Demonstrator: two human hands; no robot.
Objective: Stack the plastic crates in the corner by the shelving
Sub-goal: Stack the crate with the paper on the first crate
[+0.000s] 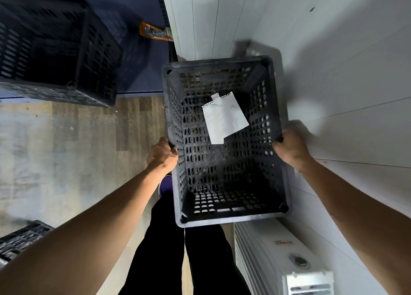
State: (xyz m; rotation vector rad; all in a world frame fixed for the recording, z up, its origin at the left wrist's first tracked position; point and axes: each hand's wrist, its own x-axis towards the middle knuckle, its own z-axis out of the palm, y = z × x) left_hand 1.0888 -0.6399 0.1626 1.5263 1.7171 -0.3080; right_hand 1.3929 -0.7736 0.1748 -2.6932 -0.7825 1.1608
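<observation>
Black perforated plastic crate (224,143), rectangular and open-topped, occupies the centre of the head view, held above the floor in front of the person's black-trousered legs (178,250). The left hand (163,153) is closed around the crate's left rim, fingers curled over the edge. The right hand (290,146) is closed on the right rim at about the same point along its length. Two white slips of paper (224,118), overlapping and with perforated edges, lie inside the crate on its slotted bottom. The crate sits close beside a white panelled wall (333,72) on the right, with its far end near the corner formed by that wall and dark blue metal shelving (142,50). A second black perforated crate (57,56) stands on the shelving at upper left, blurred. An orange wrapped packet (155,32) lies on the shelf surface near the shelving upright. A white ribbed heater (278,257) stands against the wall below the held crate. Part of a third dark crate (20,241) shows at the lower left edge, on the wood-pattern floor (66,150). A purple shoe (165,184) is visible beneath the left wrist.
</observation>
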